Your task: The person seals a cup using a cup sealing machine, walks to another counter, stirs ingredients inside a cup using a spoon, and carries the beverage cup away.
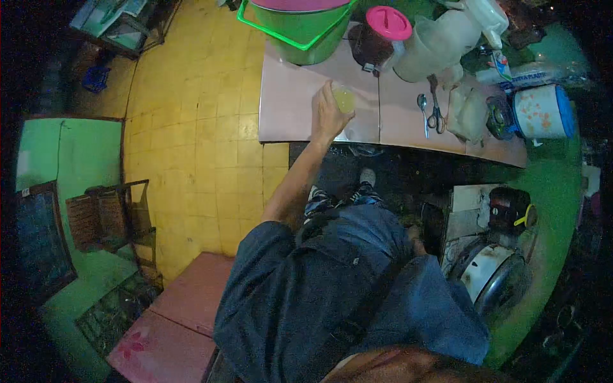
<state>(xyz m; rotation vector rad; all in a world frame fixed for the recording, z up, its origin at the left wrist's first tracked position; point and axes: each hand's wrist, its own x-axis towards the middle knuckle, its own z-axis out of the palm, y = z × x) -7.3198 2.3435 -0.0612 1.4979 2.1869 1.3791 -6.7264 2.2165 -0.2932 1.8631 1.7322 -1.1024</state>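
My left hand point(325, 113) reaches out over the pink tiled counter point(287, 105). Its fingers are wrapped round a glass of pale yellow drink point(344, 99), seen from above near the counter's front edge. My right hand point(417, 241) hangs low beside my body, dark and partly covered by my sleeve, so its fingers cannot be made out. Behind the glass stands a green bucket point(310, 48) with a bright green handle. To the glass's right lie a spoon point(423, 115) and a pair of scissors point(436, 118).
A jar with a pink lid point(388, 23) and a cloudy plastic pitcher point(415, 54) stand at the back. A white tub with a blue rim point(539, 112) is at the counter's right end. Below right sits a large metal pot point(488, 271). A wooden chair point(115, 220) stands left.
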